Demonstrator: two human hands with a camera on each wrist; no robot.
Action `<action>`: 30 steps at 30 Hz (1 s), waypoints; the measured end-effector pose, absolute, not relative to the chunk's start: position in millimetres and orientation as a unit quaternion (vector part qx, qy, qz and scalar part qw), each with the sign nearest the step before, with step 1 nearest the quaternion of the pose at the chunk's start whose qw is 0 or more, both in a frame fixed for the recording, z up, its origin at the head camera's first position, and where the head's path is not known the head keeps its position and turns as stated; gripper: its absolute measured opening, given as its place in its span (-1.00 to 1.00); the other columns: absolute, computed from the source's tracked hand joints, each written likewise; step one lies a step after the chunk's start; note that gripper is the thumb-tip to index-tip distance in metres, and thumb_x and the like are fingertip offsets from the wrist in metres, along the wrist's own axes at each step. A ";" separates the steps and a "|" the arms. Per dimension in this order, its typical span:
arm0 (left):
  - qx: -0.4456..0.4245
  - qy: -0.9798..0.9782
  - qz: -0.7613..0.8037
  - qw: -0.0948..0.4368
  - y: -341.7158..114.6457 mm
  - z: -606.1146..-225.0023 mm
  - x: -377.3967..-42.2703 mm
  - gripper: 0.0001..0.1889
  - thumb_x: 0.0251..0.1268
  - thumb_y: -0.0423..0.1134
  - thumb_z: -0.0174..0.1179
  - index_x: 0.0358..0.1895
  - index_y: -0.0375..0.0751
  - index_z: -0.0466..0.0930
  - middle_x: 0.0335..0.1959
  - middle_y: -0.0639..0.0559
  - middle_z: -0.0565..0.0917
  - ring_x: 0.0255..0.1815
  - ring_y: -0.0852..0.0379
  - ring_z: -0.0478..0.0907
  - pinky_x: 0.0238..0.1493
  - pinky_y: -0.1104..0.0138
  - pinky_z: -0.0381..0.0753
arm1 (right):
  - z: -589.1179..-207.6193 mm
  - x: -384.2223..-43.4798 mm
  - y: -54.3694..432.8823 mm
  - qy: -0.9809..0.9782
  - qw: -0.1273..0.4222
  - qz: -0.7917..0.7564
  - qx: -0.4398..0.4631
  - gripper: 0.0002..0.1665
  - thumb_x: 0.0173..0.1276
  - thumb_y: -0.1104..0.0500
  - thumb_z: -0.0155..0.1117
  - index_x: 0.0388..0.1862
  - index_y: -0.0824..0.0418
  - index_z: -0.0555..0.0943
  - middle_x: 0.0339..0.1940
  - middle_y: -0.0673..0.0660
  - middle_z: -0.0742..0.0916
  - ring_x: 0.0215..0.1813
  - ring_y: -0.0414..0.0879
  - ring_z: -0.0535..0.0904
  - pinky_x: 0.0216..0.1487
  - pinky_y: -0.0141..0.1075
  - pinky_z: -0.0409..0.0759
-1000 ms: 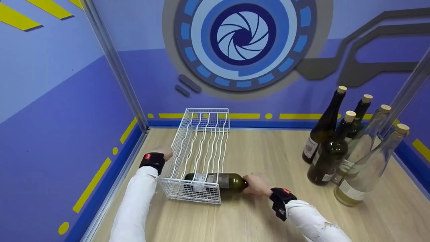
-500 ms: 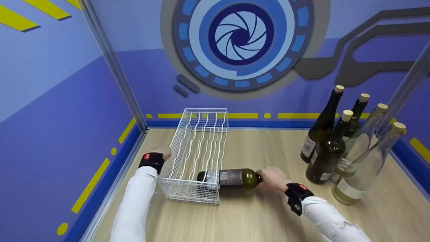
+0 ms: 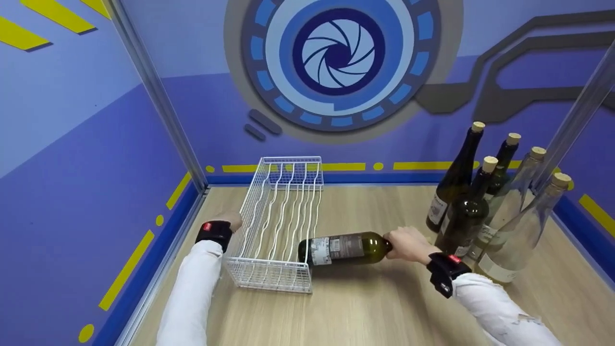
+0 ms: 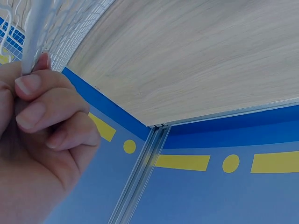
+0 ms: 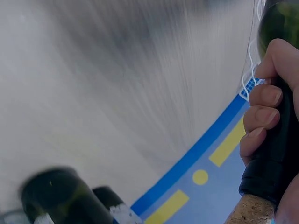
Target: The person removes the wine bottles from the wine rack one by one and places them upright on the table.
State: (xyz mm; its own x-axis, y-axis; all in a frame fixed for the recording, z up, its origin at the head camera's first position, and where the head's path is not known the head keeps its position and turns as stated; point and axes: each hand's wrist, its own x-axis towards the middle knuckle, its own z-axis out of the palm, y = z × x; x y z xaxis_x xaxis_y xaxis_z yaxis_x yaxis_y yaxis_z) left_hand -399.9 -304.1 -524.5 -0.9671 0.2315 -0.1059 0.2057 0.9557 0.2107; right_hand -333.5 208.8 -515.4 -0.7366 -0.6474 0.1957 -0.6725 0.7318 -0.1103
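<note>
My right hand (image 3: pixel 407 244) grips a dark green wine bottle (image 3: pixel 374 247) by its neck. In the right wrist view the fingers (image 5: pixel 264 116) wrap the black neck, and a cork (image 5: pixel 252 211) sticks out below them. The bottle lies nearly level, its base end overlapping the open right side of a white wire rack (image 3: pixel 269 275). My left hand (image 3: pixel 232 222) is at the rack's left wall. In the left wrist view its fingers (image 4: pixel 51 109) curl around the white top wire (image 4: pixel 32 42).
Several corked bottles stand upright at the right, among them a dark bottle (image 3: pixel 454 180) and a clear bottle (image 3: pixel 521 235). Blue printed walls close off the back and both sides of the wooden tabletop (image 3: pixel 346 307). Wavy wires (image 3: pixel 288 221) run along the rack.
My right hand has drawn the bottle rightward and slightly up, so most of it is now outside the rack. The left hand keeps its hold on the rack. The head view has shifted slightly.
</note>
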 end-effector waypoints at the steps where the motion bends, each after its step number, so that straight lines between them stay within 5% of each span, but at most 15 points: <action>1: 0.112 0.986 0.103 0.062 -305.9 -528.1 -402.0 -0.84 -0.15 -0.43 -0.11 -0.73 -0.11 0.26 -0.69 -0.03 0.31 -0.67 0.02 0.24 -0.66 0.15 0.21 | -511.9 -334.4 211.1 -0.928 0.074 0.083 0.356 -0.70 -0.32 0.18 0.35 -0.72 0.04 0.36 -0.77 -0.15 0.36 -0.70 -0.21 0.26 -0.71 -0.29 0.25; 15: 0.097 0.988 0.095 0.077 -293.4 -509.0 -388.3 -0.82 -0.09 -0.41 -0.11 -0.71 -0.08 0.33 -0.64 0.04 0.39 -0.57 0.06 0.34 -0.53 0.17 0.31 | -447.4 -345.8 228.2 -0.915 0.113 -0.027 0.386 -0.69 -0.42 0.18 0.34 -0.74 0.07 0.34 -0.79 -0.05 0.36 -0.72 -0.09 0.30 -0.73 -0.17 0.29; 20: 0.116 0.989 0.081 0.031 -309.2 -533.6 -401.9 -0.83 -0.15 -0.37 -0.15 -0.74 -0.05 0.28 -0.68 0.04 0.34 -0.63 0.08 0.27 -0.60 0.20 0.24 | -430.0 -347.6 227.9 -0.900 0.132 -0.052 0.411 -0.69 -0.44 0.21 0.33 -0.76 0.08 0.34 -0.80 -0.02 0.38 -0.74 -0.07 0.30 -0.75 -0.19 0.26; 27: 0.009 0.986 0.149 0.074 -251.6 -431.7 -323.2 -0.81 0.09 -0.35 -0.19 -0.53 -0.25 0.42 -0.48 -0.11 0.45 -0.40 -0.02 0.38 -0.33 0.16 0.36 | -407.4 -348.2 221.5 -0.893 0.136 -0.116 0.413 -0.70 -0.48 0.26 0.33 -0.79 0.12 0.36 -0.81 0.06 0.44 -0.75 -0.04 0.33 -0.74 -0.17 0.31; 30: 0.007 0.985 0.153 0.083 -238.1 -410.2 -307.6 -0.82 0.01 -0.41 -0.20 -0.66 -0.20 0.30 -0.60 -0.06 0.37 -0.51 0.04 0.32 -0.47 0.25 0.30 | -401.2 -348.6 219.8 -0.889 0.138 -0.146 0.411 -0.72 -0.50 0.26 0.33 -0.79 0.14 0.38 -0.80 0.08 0.46 -0.74 -0.03 0.36 -0.73 -0.16 0.34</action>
State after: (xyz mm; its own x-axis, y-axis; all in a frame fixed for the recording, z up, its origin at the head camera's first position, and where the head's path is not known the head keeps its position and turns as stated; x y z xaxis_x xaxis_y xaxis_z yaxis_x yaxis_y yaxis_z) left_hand -307.6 -238.1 -410.2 -0.9860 0.0397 -0.1618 -0.0112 0.9531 0.3024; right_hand -348.6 219.8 -401.2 -0.6239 -0.7714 0.1257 -0.6906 0.6194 0.3733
